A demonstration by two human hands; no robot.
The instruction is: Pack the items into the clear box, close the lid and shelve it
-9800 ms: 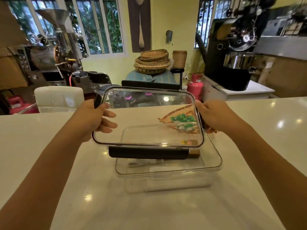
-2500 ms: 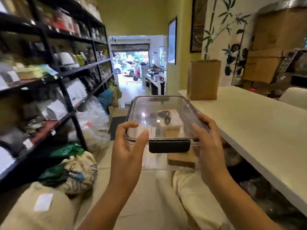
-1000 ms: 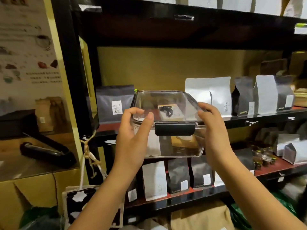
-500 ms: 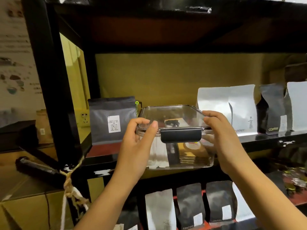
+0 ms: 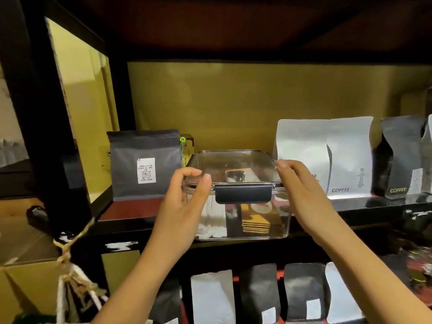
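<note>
Since a moment ago the clear box point(image 5: 243, 220) has neared the shelf point(image 5: 131, 210); left hand point(image 5: 184, 206) and right hand point(image 5: 301, 195) each clench an end, keeping it level for the gap between coffee bags.

There is a single view, from a wide-angle camera worn on the person's head. It faces forward, about level with the shelf point(image 5: 131, 210) of a dark rack, and stands close to it: both forearms reach in from the bottom edge toward the centre. The clear box point(image 5: 243, 220) sits at the middle of the frame, with the left hand point(image 5: 184, 206) at 9 o'clock of it and the right hand point(image 5: 304, 195) at 3 o'clock. A lower shelf of bags point(image 5: 259, 298) fills the 6 o'clock edge; the underside of the upper shelf point(image 5: 233, 24) spans 12 o'clock. Straight lines bow toward the borders.
</note>
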